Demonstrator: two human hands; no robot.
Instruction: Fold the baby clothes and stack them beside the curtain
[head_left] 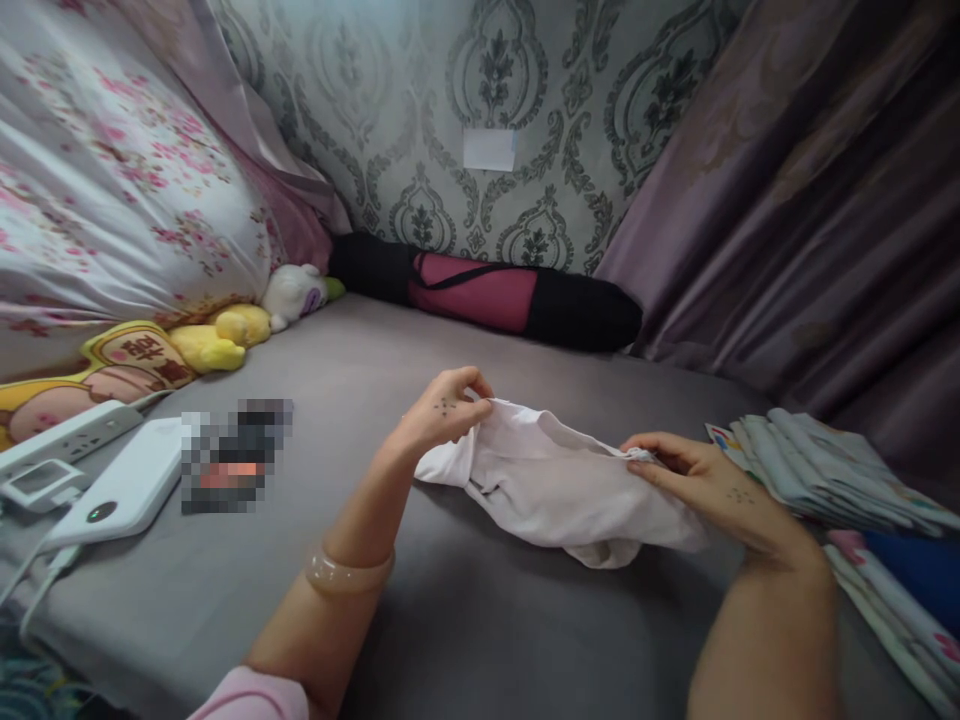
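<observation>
A thin off-white cloth garment (559,480) hangs in loose folds just above the grey bed surface (465,640). Its upper edge looks like a banded opening, stretched between my two hands; which kind of garment it is, I cannot tell. My left hand (448,408) pinches the left end of that edge between thumb and fingers. At the right end, my right hand (686,475) grips the same edge with thumb and fingertips. The garment's lower part droops toward the bed, and some of its far side is hidden behind the front fabric.
On the right lie a stack of folded cloths (840,470) and a blue folded piece (919,575). A white power bank (120,490), a power strip (71,440) and cables sit left. Plush toys (210,340) line the left side; a black-and-pink long bag (480,290) lies by the wall.
</observation>
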